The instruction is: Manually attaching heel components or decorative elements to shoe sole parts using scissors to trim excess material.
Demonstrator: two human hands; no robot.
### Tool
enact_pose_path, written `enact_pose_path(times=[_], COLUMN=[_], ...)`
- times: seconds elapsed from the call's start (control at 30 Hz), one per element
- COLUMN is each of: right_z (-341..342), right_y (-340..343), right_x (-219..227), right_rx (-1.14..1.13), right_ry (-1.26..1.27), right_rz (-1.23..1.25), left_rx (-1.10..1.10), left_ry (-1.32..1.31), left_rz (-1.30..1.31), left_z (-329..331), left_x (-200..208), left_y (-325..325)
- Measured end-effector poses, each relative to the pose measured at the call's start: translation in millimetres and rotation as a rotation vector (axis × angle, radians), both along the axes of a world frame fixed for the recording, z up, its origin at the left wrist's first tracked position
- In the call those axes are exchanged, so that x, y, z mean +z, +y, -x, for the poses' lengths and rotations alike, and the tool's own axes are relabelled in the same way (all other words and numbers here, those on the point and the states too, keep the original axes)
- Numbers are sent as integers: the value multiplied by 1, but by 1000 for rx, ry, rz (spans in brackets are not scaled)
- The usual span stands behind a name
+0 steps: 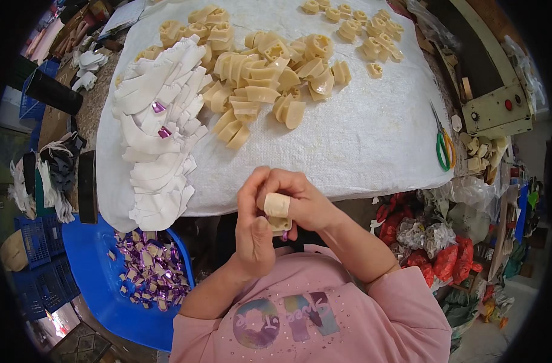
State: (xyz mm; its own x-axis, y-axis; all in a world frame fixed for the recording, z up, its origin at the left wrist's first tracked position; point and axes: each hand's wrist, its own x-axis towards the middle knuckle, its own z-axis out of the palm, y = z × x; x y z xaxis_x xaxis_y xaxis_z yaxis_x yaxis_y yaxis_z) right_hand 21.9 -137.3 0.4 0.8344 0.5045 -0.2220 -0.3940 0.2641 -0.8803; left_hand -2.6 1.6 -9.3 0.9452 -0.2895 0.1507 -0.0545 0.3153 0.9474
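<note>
My left hand (255, 233) and my right hand (306, 202) meet in front of my chest, at the near edge of the white-covered table. Both are closed around a small beige piece (279, 224), mostly hidden by the fingers. A bit of shiny purple shows at its lower side. A beige band (277, 205) wraps my right thumb. Beyond my hands lie heaps of curled beige pieces (261, 72). To their left, overlapping white curved pieces (158, 130) form a long pile with two shiny purple bits (159, 107) on top.
A blue basin (94, 284) at lower left holds many purple-and-beige pieces (152, 266). Green-and-orange-handled scissors (443, 145) lie at the table's right edge. Smaller beige pieces (378, 42) are scattered at far right. A metal control box (498, 112) and red bags (448, 260) are right of me.
</note>
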Motion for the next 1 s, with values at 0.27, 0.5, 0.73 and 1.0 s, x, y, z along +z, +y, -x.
enact_pose_path(times=[0.27, 0.5, 0.73, 1.0], right_z=[24, 27, 18, 22], right_y=[26, 28, 26, 25], right_x=[-29, -25, -23, -21], right_rx=[-305, -352, -403, -305], right_ry=[-532, -554, -599, -409], right_rz=[105, 47, 167, 27], left_rx=[194, 247, -74, 14], left_ry=[-143, -45, 203, -5], left_rz=[-200, -131, 346, -120], left_z=[-3, -2, -10, -7], left_x=[-1, -2, -11, -14], left_y=[-3, -6, 7, 14])
